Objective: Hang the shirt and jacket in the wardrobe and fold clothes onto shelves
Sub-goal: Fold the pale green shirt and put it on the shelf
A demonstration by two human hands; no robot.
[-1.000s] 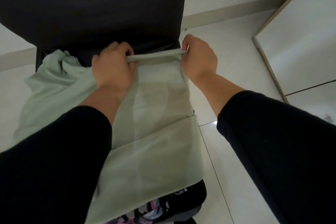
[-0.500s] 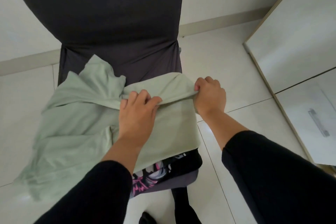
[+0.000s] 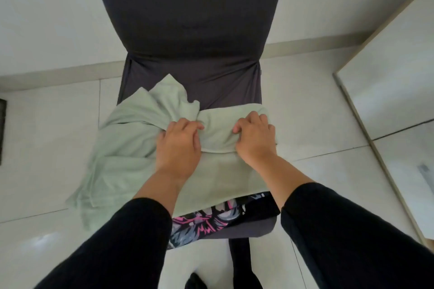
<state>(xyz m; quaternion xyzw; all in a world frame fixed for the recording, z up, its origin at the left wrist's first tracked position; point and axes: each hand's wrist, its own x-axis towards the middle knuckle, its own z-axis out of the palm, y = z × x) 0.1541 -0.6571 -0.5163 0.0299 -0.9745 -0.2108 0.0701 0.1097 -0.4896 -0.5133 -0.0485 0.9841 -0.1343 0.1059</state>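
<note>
A pale green garment lies on the seat of a dark grey chair, its left part bunched and hanging off the seat's left side. The right part is folded into a thick band across the seat. My left hand grips the fabric at the band's left end, fingers curled into the cloth. My right hand holds the band's right end, fingers tucked into the fold. Under the green garment lies a black garment with a pink and white print, showing at the seat's front edge.
The chair stands on a white tiled floor close to a white wall with a beige skirting. A white wardrobe door with a wooden edge stands open at the right. A dark object sits at the far left edge.
Both hands have brought the green garment's top edge down and toward me onto the seat, making a fold. The hands came closer together and now lie on the folded band.
</note>
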